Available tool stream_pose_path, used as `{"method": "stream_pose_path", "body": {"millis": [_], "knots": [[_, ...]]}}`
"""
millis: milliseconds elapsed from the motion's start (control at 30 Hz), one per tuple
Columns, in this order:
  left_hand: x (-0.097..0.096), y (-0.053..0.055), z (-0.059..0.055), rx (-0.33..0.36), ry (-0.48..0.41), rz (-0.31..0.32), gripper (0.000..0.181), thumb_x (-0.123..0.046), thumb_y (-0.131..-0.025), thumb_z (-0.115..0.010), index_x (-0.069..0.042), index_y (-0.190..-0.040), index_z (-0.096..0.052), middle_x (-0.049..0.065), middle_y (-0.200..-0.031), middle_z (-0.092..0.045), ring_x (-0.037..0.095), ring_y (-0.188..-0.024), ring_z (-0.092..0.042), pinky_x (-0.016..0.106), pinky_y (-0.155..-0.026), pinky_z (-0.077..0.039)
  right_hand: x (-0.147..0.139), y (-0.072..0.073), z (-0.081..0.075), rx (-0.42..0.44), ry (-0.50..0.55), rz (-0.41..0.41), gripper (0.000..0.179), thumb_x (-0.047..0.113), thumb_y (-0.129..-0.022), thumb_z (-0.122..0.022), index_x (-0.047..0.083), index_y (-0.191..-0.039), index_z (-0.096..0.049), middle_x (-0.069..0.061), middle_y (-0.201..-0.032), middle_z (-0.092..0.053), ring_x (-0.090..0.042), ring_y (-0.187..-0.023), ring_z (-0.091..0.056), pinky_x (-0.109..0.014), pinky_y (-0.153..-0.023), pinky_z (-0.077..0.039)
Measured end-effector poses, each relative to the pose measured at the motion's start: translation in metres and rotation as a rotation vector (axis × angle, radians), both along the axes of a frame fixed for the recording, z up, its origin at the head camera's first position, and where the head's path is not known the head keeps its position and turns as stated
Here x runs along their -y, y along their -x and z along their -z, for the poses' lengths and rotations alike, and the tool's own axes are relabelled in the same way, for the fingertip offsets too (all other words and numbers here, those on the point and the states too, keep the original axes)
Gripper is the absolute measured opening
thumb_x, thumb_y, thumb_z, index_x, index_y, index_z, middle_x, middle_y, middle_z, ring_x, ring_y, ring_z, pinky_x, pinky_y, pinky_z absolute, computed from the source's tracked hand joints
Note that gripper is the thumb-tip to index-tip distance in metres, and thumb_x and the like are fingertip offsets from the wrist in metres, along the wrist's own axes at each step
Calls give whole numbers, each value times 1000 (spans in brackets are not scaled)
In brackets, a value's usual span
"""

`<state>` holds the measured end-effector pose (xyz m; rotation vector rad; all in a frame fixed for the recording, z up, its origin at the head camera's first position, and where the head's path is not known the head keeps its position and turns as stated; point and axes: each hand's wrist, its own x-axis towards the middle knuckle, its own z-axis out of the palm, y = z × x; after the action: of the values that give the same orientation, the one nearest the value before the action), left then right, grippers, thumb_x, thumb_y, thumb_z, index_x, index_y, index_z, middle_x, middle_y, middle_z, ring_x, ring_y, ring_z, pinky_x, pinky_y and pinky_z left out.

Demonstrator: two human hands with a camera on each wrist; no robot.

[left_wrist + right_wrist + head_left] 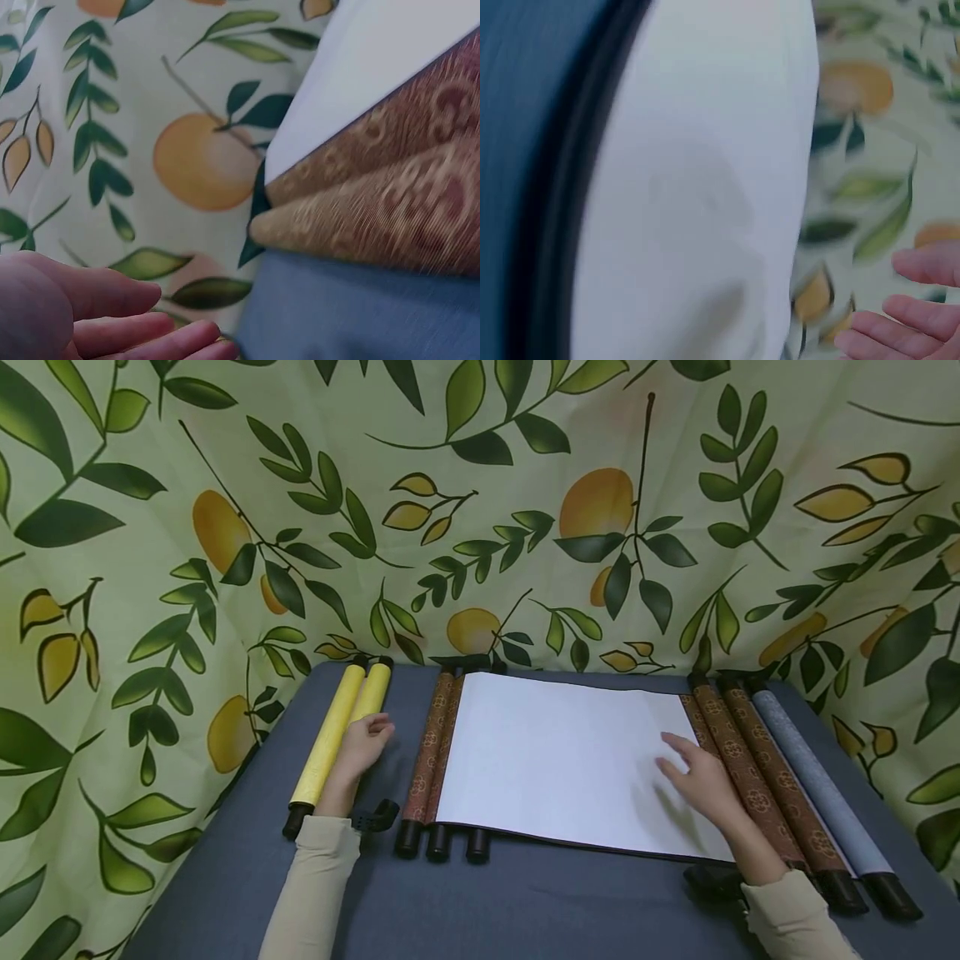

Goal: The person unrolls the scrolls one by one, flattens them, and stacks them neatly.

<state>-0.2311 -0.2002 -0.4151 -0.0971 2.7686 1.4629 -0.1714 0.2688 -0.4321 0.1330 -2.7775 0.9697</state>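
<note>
My left hand (363,745) loose, nothing gripped, right by yellow rolls (325,743). Right hand (701,777) ungripped too, fingers relaxed over white paper (555,760), near brown rolls (750,777).

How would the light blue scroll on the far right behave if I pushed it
The light blue scroll would probably roll, being cylindrical. It seems fairly stiff lengthwise, lying straight end to end. Its smooth-looking black near knob may be slippery.
</note>
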Motion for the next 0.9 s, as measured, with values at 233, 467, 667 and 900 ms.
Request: {"method": "stream_pose_path", "body": {"millis": [233, 467, 667, 900], "knots": [[27, -1, -10, 14, 32, -92, 44, -15, -101, -46, 6, -139, -46, 30, -130, -57, 42, -119, -57, 43, -91, -51, 70, 4, 9, 55, 136, -183, 39, 2, -91, -61, -13, -126, -54, -32, -126, -59, -46, -117, -57, -50, -98, -49], [56, -7, -15, 6, 73, -181, 44, -16, -99, -47, 8, -137, -47, 32, -128, -57, 42, -112, -58, 29, -76, -51, 125, 8, 10, 91, 257, -274, 37, 4, -91, -61, -7, -126, -57, -24, -120, -66, -37, -111, -64, -41, -92, -54], [79, -10, -12, 39, 37, -254, 48, -19, -98, -50, 10, -135, -47, 32, -128, -56, 40, -106, -60, 15, -63, -45, 173, 11, 7, 151, 353, -350, 32, 7, -91, -62, -4, -121, -61, -20, -112, -71, -33, -102, -68, -33, -82, -58], [90, -14, -13, 128, -13, -278, 55, -25, -99, -48, 11, -139, -42, 34, -139, -45, 44, -120, -50, 38, -89, -51, 230, 5, 10, 221, 449, -522, 30, 5, -91, -60, -8, -118, -61, -24, -108, -70, -35, -97, -69, -16, -71, -52]]}}
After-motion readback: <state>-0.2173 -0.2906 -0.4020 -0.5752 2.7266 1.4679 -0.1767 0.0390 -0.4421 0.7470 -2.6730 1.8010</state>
